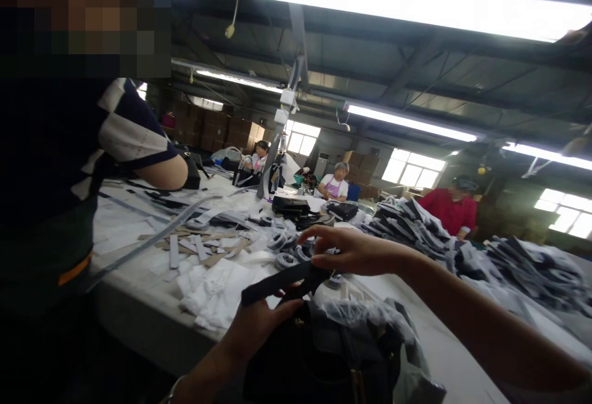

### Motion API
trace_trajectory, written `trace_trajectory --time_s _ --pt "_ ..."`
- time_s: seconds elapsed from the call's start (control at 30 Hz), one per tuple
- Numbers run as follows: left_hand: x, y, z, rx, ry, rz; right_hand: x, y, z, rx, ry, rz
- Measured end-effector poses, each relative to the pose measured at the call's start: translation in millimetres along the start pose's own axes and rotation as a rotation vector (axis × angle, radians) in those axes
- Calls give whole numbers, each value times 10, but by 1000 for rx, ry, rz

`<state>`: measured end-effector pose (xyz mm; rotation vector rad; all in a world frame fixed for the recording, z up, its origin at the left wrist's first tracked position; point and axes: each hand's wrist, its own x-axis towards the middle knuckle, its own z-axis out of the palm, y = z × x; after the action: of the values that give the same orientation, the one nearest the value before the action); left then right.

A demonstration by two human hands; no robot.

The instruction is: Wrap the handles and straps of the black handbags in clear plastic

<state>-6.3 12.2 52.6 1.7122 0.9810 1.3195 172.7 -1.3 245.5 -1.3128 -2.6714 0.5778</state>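
A black handbag [319, 361] with small gold-coloured fittings is close in front of me at the table edge. Its black strap [277, 282] runs up and across between my hands. My left hand [256, 330] is closed round the strap's lower left part, just above the bag. Above and to the right, my right hand [345, 250] pinches the strap's far end between thumb and fingers, with the index finger bent out over it. Clear plastic wrapping [361, 313] lies over the top of the bag and partly hides it.
Crumpled white sheets [210, 290], cardboard strips [197, 247] and rolled grey strips [284, 260] cover the table nearby. Piles of dark strips [411, 225] stand at right. A person [134, 129] stands close at left; several others sit or stand across the table.
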Motion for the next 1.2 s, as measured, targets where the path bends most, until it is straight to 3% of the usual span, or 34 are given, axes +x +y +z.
trace_trajectory --time_s 0.13,0.3,0.37,0.47,0.53,0.67,0.73,0.83,0.97,1.2 --pt "-46 62 -30 -61 -38 22 23 14 -31 82 -82 -35" --pt "-38 99 -1 -86 -45 93 -24 -140 -36 412 -65 -65" --pt "-13 78 43 -98 -41 89 -51 -204 -72 518 -9 -139" --pt "17 37 101 -149 -51 63 -72 -238 -92 636 201 -217" --pt "14 13 117 -196 -42 45 -75 -215 -36 560 282 -151" --pt "-46 -41 105 -274 19 25 -72 -95 257 31 230 119" --pt "-80 -66 106 -303 32 21 -64 -18 425 -130 220 197" --pt "-109 -89 137 -325 43 19 -33 82 606 -199 227 248" --pt "-107 -103 188 -319 55 29 44 124 696 -268 226 258" --pt "-171 -95 193 -290 60 14 211 91 678 -253 41 280"
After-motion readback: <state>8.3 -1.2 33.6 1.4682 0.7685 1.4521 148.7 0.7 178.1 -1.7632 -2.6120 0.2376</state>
